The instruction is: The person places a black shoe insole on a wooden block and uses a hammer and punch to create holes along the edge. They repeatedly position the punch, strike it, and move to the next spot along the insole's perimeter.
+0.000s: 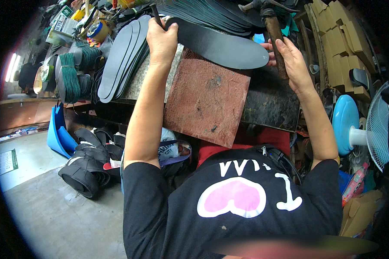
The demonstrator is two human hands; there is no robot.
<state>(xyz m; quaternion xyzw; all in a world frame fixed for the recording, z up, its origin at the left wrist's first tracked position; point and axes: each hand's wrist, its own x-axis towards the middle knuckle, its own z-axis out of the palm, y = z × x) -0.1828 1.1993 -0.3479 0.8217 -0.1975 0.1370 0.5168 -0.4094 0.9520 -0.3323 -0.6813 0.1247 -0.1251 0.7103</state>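
Note:
My left hand (163, 43) is closed around a dark rod-like tool (157, 15); its lower part is hidden in the fist. Beside the thumb lies the narrower end of a dark grey shoe sole (220, 45), and I cannot tell whether the thumb presses on it. The sole reaches right, past the far edge of a reddish-brown board (205, 101). In my right hand (294, 64) is a hammer (275, 43) by its wooden handle, head pointing away from me. Its fingertips come out left of the handle, near the sole's wide end.
A fanned stack of soles (123, 56) lies left of the board, and another stack (207, 15) behind it. String-tied bundles (69, 77) stand farther left. Black footwear pieces (88, 159) lie on the floor. A blue fan (345, 125) and cardboard boxes (341, 43) are at the right.

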